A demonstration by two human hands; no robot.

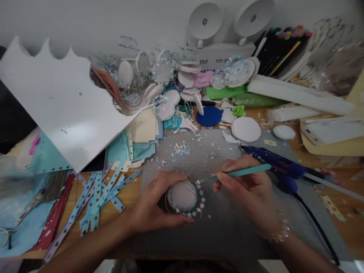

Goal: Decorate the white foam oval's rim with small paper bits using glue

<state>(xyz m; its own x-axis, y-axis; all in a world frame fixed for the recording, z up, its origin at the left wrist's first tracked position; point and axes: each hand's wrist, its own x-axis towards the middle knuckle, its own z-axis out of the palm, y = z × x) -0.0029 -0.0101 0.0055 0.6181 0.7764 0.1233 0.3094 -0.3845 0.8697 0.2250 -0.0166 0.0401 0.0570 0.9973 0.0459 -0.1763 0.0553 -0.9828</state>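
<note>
My left hand [153,203] curls around a small white round disc [182,195] on the grey mat, thumb at its lower edge and fingers at its top. A thin wire ring dotted with tiny blue and white paper shapes [202,200] runs around the disc's right side. My right hand [247,189] pinches slim teal tweezers [250,170]; their thin tip reaches the paper shapes at the disc's upper right. A small pile of tiny blue and white paper cutouts [182,149] lies on the mat beyond my left hand.
A blue glue gun [275,161] with a black cord lies right of my right hand. Punched paper strips [98,201] and a large white sheet [62,102] are at left. White discs [246,129], several decorated pieces and a black pen holder [280,53] stand behind.
</note>
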